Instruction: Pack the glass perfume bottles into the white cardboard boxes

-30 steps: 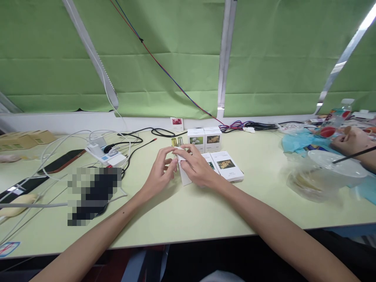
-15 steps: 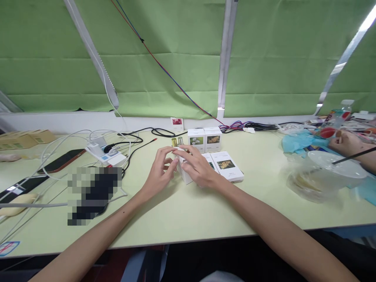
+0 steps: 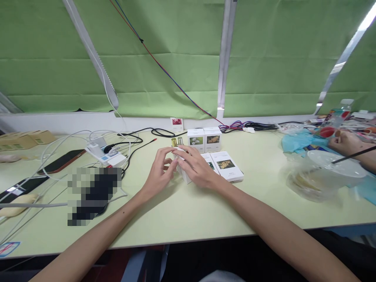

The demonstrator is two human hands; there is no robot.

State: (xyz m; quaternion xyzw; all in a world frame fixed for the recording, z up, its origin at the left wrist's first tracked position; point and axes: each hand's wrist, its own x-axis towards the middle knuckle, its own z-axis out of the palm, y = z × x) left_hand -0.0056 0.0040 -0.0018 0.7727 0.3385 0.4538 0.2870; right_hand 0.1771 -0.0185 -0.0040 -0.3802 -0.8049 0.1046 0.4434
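Both hands are on a small white carton [image 3: 185, 176] that stands on the table in front of me. My left hand [image 3: 161, 169] grips its top left side, with thumb and fingers curled at the upper edge. My right hand [image 3: 197, 167] wraps the carton from the right, its fingertips meeting those of the left at the top. The fingers hide most of the carton. Just behind it are two bottle-like pieces, one with a gold top [image 3: 174, 141] and one with a silver top [image 3: 180, 140].
Two white flower-picture boxes [image 3: 204, 133] stand behind; flat ones [image 3: 226, 166] lie right of my hand. A power strip [image 3: 108, 156], cables and phones [image 3: 61, 161] crowd the left. A lidded cup [image 3: 335, 168] and another person's hand [image 3: 346, 143] are at right.
My right thumb has shifted slightly up along the carton, and the carton has turned a little. My left hand has hardly moved. The other person's hand at right has moved slightly.
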